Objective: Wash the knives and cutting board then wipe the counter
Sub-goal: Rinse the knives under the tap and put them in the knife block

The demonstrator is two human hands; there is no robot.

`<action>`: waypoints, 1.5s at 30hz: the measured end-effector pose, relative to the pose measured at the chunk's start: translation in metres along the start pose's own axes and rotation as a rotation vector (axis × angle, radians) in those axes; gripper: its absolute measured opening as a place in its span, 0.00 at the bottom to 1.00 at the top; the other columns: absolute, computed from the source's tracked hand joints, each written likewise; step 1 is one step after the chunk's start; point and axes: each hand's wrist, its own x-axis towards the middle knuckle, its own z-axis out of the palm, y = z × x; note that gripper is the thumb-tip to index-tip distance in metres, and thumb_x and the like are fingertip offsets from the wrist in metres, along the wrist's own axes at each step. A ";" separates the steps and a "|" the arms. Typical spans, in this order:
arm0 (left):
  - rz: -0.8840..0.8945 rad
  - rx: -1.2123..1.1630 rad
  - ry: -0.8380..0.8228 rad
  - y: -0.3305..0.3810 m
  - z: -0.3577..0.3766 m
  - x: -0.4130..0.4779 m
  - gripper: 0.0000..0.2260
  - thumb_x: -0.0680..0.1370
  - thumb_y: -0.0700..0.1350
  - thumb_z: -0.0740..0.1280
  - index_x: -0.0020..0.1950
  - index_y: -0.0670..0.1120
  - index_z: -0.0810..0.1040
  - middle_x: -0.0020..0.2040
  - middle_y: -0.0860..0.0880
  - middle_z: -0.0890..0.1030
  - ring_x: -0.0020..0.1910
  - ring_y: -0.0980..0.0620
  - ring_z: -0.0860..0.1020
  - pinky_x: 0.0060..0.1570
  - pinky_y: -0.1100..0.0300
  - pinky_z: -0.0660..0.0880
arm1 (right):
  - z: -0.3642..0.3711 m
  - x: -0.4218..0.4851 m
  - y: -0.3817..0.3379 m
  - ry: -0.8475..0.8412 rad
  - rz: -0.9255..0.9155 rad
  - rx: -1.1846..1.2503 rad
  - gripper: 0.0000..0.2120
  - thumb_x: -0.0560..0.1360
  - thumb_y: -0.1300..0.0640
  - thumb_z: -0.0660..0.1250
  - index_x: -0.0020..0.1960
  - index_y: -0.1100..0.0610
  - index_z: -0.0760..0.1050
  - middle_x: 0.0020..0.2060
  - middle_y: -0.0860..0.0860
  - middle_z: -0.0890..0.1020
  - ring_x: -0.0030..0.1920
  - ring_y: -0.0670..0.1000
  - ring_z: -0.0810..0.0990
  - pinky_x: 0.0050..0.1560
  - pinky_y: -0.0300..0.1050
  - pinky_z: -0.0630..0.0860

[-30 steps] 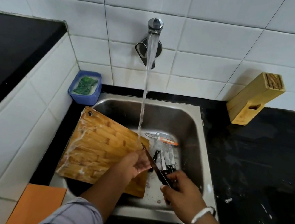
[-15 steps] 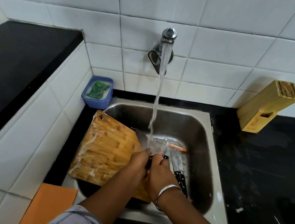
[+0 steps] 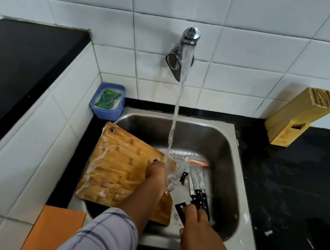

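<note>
Bright, even light; wide-angle bending at the edges; slight softness.

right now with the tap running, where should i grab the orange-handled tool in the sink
Grip the orange-handled tool by its orange handle, from the right. It lies flat on the sink floor, metal head pointing left toward the water stream, handle end to the right, just beyond the loose knives.

Sink set in surface: cutting board across left rim; knives in basin right of it, peeler behind them. Scrubber tub at back-left corner, knife block back right, cloth front left.
</note>
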 end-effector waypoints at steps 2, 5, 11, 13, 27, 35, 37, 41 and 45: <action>-0.062 -0.011 -0.064 -0.006 0.006 0.003 0.13 0.82 0.48 0.52 0.40 0.52 0.69 0.37 0.53 0.68 0.33 0.56 0.67 0.34 0.61 0.68 | 0.008 0.013 0.006 0.058 -0.004 0.122 0.15 0.78 0.59 0.58 0.64 0.52 0.61 0.57 0.52 0.72 0.54 0.53 0.78 0.50 0.44 0.73; -0.233 -0.131 -0.133 -0.010 0.010 0.000 0.17 0.81 0.52 0.54 0.50 0.41 0.76 0.36 0.46 0.73 0.31 0.50 0.72 0.32 0.57 0.71 | 0.020 0.047 0.013 0.074 0.105 0.518 0.10 0.79 0.57 0.60 0.60 0.55 0.68 0.38 0.47 0.75 0.38 0.50 0.76 0.35 0.37 0.68; -0.285 -0.142 -0.336 -0.003 -0.016 -0.027 0.15 0.74 0.54 0.70 0.35 0.43 0.77 0.25 0.47 0.77 0.23 0.52 0.76 0.28 0.62 0.74 | 0.007 0.109 -0.017 -0.028 0.560 1.724 0.08 0.81 0.62 0.56 0.47 0.63 0.72 0.33 0.56 0.73 0.29 0.50 0.71 0.20 0.37 0.70; -0.263 -0.274 -0.371 0.005 -0.022 -0.031 0.13 0.75 0.50 0.68 0.36 0.42 0.78 0.29 0.45 0.79 0.30 0.49 0.79 0.38 0.58 0.77 | 0.002 0.135 -0.027 -0.060 0.611 1.885 0.11 0.81 0.63 0.54 0.42 0.63 0.71 0.34 0.56 0.72 0.30 0.51 0.72 0.25 0.41 0.73; -0.168 -0.510 -0.253 0.051 -0.015 -0.039 0.15 0.81 0.46 0.57 0.36 0.45 0.72 0.39 0.44 0.77 0.41 0.46 0.75 0.51 0.53 0.74 | -0.017 0.195 -0.058 0.223 0.672 1.764 0.16 0.80 0.63 0.52 0.33 0.59 0.64 0.28 0.53 0.68 0.24 0.48 0.69 0.21 0.37 0.70; -0.259 -0.280 -0.330 0.041 -0.024 -0.038 0.15 0.80 0.50 0.60 0.38 0.42 0.76 0.33 0.43 0.79 0.38 0.46 0.76 0.36 0.55 0.73 | -0.026 0.151 -0.043 -0.126 0.622 1.694 0.13 0.77 0.69 0.56 0.35 0.65 0.70 0.20 0.58 0.72 0.26 0.54 0.74 0.37 0.48 0.76; -0.261 -0.183 -0.390 0.038 -0.027 -0.037 0.17 0.81 0.46 0.59 0.35 0.40 0.73 0.22 0.44 0.77 0.28 0.49 0.77 0.34 0.63 0.76 | -0.022 0.139 -0.035 -0.189 0.600 1.696 0.11 0.79 0.68 0.55 0.40 0.66 0.72 0.30 0.58 0.75 0.32 0.53 0.75 0.32 0.46 0.79; -0.297 -0.124 -0.409 0.025 -0.033 -0.028 0.13 0.80 0.46 0.63 0.39 0.40 0.74 0.24 0.45 0.76 0.20 0.53 0.74 0.27 0.68 0.75 | -0.010 0.120 -0.012 -0.196 0.595 1.706 0.09 0.80 0.67 0.55 0.47 0.70 0.73 0.34 0.60 0.79 0.38 0.56 0.79 0.39 0.50 0.81; -0.278 -0.234 -0.314 0.011 -0.034 -0.020 0.06 0.78 0.39 0.67 0.50 0.36 0.79 0.40 0.42 0.81 0.37 0.49 0.80 0.32 0.60 0.80 | -0.011 0.085 0.009 -0.175 0.528 1.582 0.08 0.80 0.66 0.56 0.51 0.70 0.72 0.39 0.60 0.80 0.35 0.54 0.79 0.36 0.48 0.79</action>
